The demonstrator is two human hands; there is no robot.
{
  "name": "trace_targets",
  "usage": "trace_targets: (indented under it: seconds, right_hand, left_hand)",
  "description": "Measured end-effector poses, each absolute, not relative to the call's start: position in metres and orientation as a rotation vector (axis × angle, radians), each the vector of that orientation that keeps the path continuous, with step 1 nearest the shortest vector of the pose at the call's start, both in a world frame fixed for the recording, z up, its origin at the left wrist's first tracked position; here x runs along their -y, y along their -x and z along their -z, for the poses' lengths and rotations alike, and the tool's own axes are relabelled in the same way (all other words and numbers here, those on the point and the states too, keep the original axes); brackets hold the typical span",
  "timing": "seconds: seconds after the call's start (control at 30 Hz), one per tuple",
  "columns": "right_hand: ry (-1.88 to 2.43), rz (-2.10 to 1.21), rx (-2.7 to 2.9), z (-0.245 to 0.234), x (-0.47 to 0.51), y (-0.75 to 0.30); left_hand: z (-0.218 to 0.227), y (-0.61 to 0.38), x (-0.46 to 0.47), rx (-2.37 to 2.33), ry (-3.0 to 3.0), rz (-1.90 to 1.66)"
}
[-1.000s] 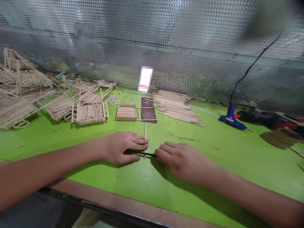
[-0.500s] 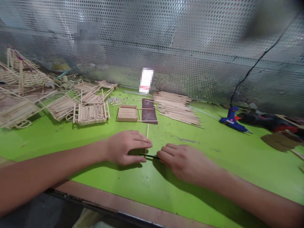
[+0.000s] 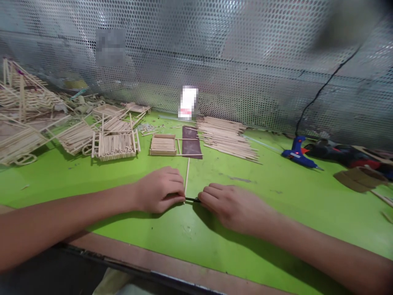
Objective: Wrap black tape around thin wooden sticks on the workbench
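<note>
My right hand (image 3: 229,207) is closed around a thin black blade-like tool (image 3: 192,200) held low over the green tabletop. The tool's left end disappears into the pinched thumb and fingers of my left hand (image 3: 162,190). A slender wooden stick (image 3: 187,174) lies lengthwise away from me, its near end crossing beneath the tool at my left fingertips. Just beyond the stick, a small wooden-stick cart (image 3: 163,145) rests with its two shafts over a dark brown rectangular sheet (image 3: 192,143).
Loose wooden sticks (image 3: 229,137) lie in a pile behind my right hand. A blue glue gun (image 3: 301,153) and a brown tape roll (image 3: 357,179) are at right. Several stick-built carts (image 3: 116,145) crowd the left. A perforated metal screen (image 3: 245,73) rises behind.
My left thumb and fingers have closed from an open gap into a pinch at the black tool's end. My right hand keeps its hold. The view has shifted slightly.
</note>
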State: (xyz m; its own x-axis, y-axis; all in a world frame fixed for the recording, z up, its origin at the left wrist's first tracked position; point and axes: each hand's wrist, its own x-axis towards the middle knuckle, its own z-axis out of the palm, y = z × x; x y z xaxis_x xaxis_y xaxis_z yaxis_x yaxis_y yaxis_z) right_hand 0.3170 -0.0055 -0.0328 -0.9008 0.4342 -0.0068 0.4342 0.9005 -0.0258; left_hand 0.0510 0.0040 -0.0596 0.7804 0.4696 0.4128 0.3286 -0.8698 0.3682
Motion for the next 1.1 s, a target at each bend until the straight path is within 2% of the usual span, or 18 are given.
trace_targets:
  seconds: [0.33,0.6,0.9,1.1]
  right_hand:
    - [-0.703,-0.095,-3.030,0.035,0.006,-0.314]
    - [-0.661,-0.170,-3.022,0.036,0.006,-0.309]
    - [-0.699,-0.089,-3.021,0.033,0.007,-0.316]
    - [-0.717,-0.055,-3.036,0.032,0.007,-0.315]
  left_hand:
    - [0.055,-0.041,-0.007,-0.615,-2.692,-0.446]
    - [0.061,-0.038,-0.009,-0.610,-2.710,-0.493]
    - [0.057,-0.039,-0.009,-0.582,-2.720,-0.502]
    - [0.055,-0.042,-0.007,-0.620,-2.769,-0.655]
